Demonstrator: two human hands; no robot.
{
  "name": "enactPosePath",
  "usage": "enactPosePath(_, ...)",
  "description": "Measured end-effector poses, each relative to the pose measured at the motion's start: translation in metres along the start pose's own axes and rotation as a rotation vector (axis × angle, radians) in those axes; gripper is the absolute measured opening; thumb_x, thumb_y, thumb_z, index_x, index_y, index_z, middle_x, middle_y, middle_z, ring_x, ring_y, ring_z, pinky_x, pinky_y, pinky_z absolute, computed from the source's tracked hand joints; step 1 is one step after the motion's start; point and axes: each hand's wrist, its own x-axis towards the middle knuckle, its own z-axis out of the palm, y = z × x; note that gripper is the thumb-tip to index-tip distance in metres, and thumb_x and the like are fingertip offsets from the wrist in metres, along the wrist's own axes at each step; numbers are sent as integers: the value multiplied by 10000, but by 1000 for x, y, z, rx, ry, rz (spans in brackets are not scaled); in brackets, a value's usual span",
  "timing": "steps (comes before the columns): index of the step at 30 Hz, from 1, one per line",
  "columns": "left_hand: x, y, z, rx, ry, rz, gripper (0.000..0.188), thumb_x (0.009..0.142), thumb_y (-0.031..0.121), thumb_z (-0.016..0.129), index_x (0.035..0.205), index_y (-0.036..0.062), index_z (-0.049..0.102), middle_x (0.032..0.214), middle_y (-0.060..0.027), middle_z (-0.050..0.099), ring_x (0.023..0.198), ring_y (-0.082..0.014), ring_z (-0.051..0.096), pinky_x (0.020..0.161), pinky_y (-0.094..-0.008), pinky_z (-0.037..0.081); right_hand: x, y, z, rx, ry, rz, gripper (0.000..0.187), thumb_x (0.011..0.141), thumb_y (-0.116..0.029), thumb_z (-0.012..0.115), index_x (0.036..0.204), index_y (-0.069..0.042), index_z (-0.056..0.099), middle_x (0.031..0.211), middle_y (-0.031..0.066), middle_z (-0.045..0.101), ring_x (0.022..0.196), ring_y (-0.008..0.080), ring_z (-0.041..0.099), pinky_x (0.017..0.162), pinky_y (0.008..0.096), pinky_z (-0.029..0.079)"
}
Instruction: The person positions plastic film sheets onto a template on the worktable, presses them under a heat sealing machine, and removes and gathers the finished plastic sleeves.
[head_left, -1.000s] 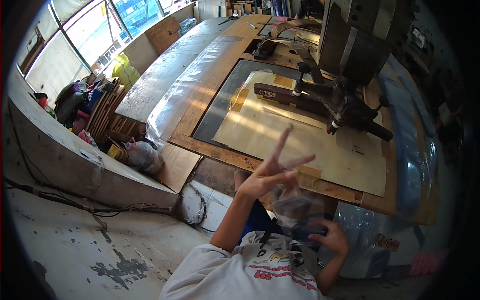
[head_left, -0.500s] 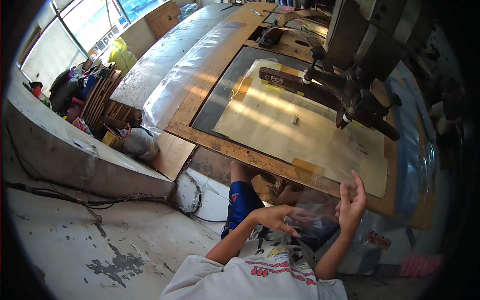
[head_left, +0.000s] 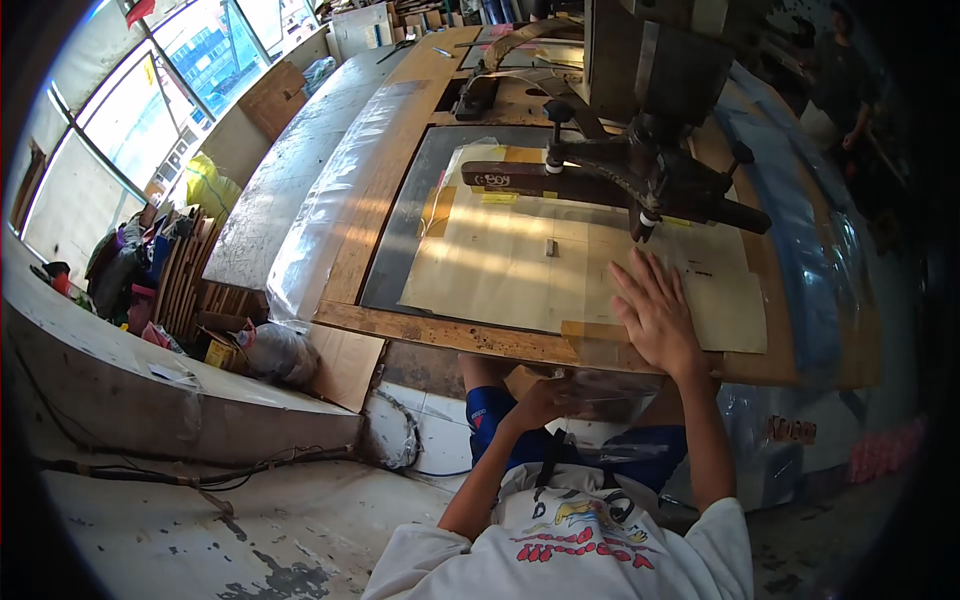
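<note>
My right hand lies with its fingers spread on the cream sheet, close to the front edge of the wooden work table. Just above its fingertips is the dark metal head of a press, with a long bar fixed across it. My left hand is lower, in front of the table's edge, its fingers curled in at a clear plastic film that spans the space above my lap. Part of the left fingers is hard to make out. A small grey block rests on the cream sheet.
A wooden frame borders the dark plate under the sheet. Clear plastic covers the table's left side, bluish plastic sheets its right. Stacked boards and bags stand at left. Another person is at the far right.
My right hand has gone from raised at the table's edge to flat on the cream sheet. The left hand has moved toward the table edge and its fingers have curled. The view has shifted.
</note>
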Motion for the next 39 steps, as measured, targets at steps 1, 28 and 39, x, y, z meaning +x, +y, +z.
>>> enactPosePath(1, 7, -21, 6, 60, 14, 52, 250, 879, 195, 738, 1078, 44, 725, 1056, -129, 694, 947, -257, 680, 845, -374, 519, 9, 2, 2, 14, 36, 3, 442, 977, -347, 555, 1369, -143, 579, 1561, 144, 357, 1420, 350, 358, 1168, 526, 276)
enactPosePath(28, 42, -213, 44, -54, 245, -166, 359, 860, 138, 698, 1175, -20, 629, 1091, -175, 684, 1039, -289, 641, 904, -399, 508, 36, -26, 8, 21, 12, 54, 627, 970, -519, 523, 1405, -67, 522, 1513, 205, 408, 1419, 380, 353, 1165, 563, 254)
enactPosePath(39, 53, -220, 38, -138, 246, -205, 349, 885, 162, 695, 1175, -22, 632, 1061, -152, 689, 982, -255, 652, 872, -374, 526, 41, -41, 9, -1, -125, 18, 705, 968, -558, 484, 1502, -107, 391, 1585, 196, 285, 1480, 386, 231, 1212, 573, 118)
